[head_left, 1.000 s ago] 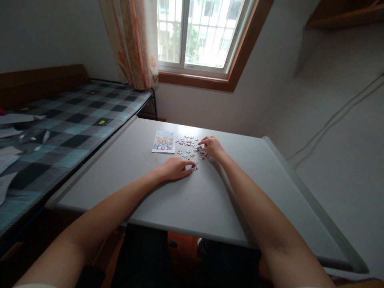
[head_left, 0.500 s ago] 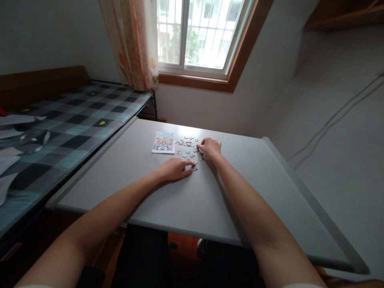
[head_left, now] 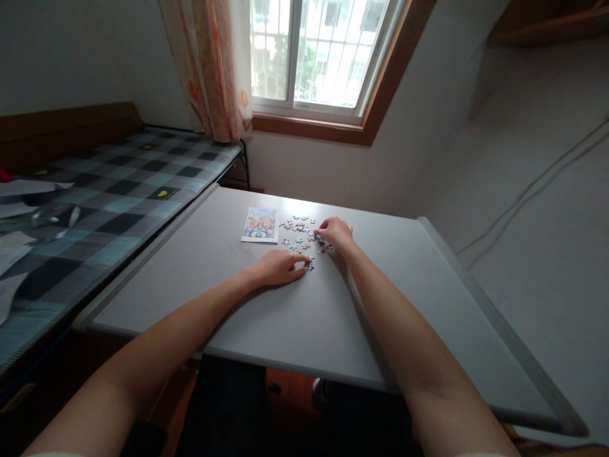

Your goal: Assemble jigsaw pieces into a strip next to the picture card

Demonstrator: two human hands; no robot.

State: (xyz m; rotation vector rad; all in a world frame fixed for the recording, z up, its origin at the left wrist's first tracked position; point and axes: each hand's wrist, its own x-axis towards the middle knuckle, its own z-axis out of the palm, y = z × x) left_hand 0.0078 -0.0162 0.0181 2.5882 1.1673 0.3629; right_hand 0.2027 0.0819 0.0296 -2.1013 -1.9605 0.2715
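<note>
My left hand [head_left: 280, 266] rests on the table, thumb and index finger closed around a small jigsaw puzzle piece [head_left: 309, 266] that lies flat. Farther out, my right hand [head_left: 337, 232] arches over the scattered pieces, its fingertips pinched together at a dark bluish puzzle piece [head_left: 318, 237]. Part of that piece is hidden by the fingers. Several loose jigsaw pieces [head_left: 299, 240] lie between and beyond the hands. To their left is a printed picture card [head_left: 260, 225] with a colourful design.
Both forearms reach across the pale table [head_left: 285, 324]. At left stands a bed with a checked cover [head_left: 137, 168], with papers [head_left: 14, 244] on it. A window [head_left: 314, 57] and curtain [head_left: 209, 70] are behind the table. A cable [head_left: 518, 197] runs along the right wall.
My right hand's fingers have shifted slightly among the pieces, and more of the pieces beneath them shows. My left hand stays in place on its puzzle piece.
</note>
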